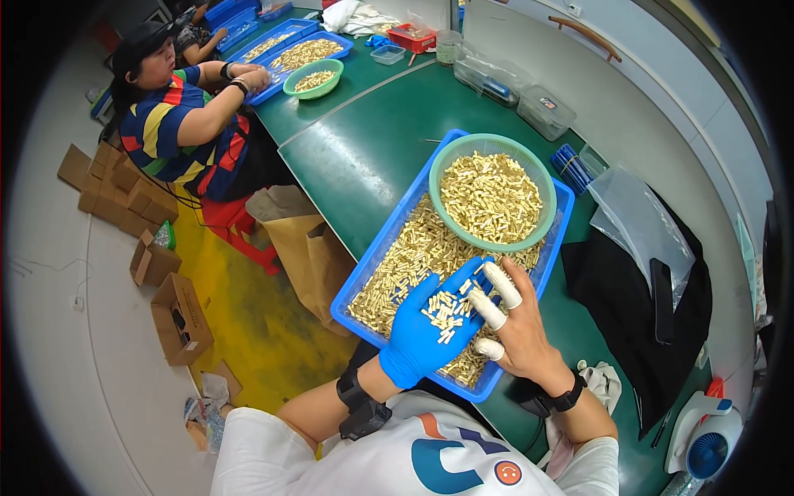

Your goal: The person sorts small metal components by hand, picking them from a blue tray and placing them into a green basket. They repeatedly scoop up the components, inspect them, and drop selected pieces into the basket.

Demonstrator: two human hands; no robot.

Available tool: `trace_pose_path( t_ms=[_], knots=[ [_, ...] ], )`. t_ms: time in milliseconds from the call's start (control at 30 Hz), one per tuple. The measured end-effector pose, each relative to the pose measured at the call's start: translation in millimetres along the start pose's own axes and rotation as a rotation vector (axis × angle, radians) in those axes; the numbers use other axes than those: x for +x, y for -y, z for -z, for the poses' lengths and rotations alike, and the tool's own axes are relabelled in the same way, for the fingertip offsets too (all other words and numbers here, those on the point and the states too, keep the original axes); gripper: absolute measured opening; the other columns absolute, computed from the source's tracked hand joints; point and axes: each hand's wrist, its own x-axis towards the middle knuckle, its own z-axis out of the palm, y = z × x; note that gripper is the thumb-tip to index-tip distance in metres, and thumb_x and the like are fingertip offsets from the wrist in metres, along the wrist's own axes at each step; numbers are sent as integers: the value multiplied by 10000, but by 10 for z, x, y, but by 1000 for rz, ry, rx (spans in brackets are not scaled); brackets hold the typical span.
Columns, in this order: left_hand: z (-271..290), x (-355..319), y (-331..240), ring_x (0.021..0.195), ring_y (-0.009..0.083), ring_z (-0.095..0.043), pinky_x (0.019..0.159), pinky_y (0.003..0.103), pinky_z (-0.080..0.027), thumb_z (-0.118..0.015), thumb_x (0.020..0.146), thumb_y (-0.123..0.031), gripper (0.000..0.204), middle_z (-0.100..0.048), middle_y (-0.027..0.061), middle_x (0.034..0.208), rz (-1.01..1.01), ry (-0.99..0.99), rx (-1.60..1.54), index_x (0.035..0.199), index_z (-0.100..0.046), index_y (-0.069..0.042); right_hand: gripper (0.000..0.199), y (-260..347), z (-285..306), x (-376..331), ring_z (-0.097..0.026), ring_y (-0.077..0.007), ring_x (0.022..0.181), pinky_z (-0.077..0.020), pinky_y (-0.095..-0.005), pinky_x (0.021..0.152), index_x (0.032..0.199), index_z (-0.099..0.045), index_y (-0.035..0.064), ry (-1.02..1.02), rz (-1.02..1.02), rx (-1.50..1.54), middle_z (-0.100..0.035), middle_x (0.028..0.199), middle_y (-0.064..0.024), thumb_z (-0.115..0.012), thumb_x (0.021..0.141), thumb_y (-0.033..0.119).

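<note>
A: Left hand (430,331), blue glove, was open, palm up, loose pins (447,310) heaped on it above the tray (364,277).
B: Right hand (517,326)?
A: Capped fingers (503,285) spread, touching the heap's far edge, gripping nothing. Any palm tilt risked pins rolling off past the fingertips, missing the bowl (492,194).

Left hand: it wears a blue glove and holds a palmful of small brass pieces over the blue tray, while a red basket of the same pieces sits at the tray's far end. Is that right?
Not quite. The head view shows the basket is green, not red. The rest holds: the gloved left hand cups small brass pieces over the blue tray, and the basket sits at the tray's far end.
</note>
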Motion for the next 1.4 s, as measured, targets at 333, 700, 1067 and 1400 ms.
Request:
trace_pose_path(
  t_ms=[333, 700, 1067, 1400],
  knots=[
    [-3, 8, -10, 1352, 284, -375, 1164, 416, -243, -311, 1019, -354, 554, -361, 137, 1491, 57, 58, -40, 1469, -315, -32, 592, 123, 77, 53, -282, -476, 1351, -185, -650, 1090, 1308, -560, 174, 246, 102, -207, -349, 1471, -190, -397, 932, 601],
    [-34, 19, 5, 1361, 293, -368, 1162, 438, -240, -322, 1014, -368, 565, -349, 133, 1505, -3, -80, -34, 1477, -307, -44, 634, -3, 43, 17, -268, -454, 1362, -177, -646, 1087, 1359, -494, 100, 23, -50, -34, -338, 1481, -185, -461, 917, 554],
    [120, -6, -12, 1314, 269, -424, 1142, 429, -289, -300, 1028, -350, 525, -406, 126, 1458, 168, 118, -102, 1468, -336, -65, 578, 77, 74, 46, -276, -465, 1352, -186, -648, 1084, 1303, -570, 170, 134, 16, -176, -329, 1484, -188, -443, 914, 578],
    [201, -7, 7, 1330, 278, -406, 1148, 423, -279, -306, 1024, -323, 515, -409, 137, 1456, 30, 75, -12, 1455, -352, -46, 616, 122, 67, 44, -278, -474, 1351, -213, -626, 1086, 1325, -538, 131, 249, 14, -265, -325, 1479, -216, -382, 944, 589]
  ],
)
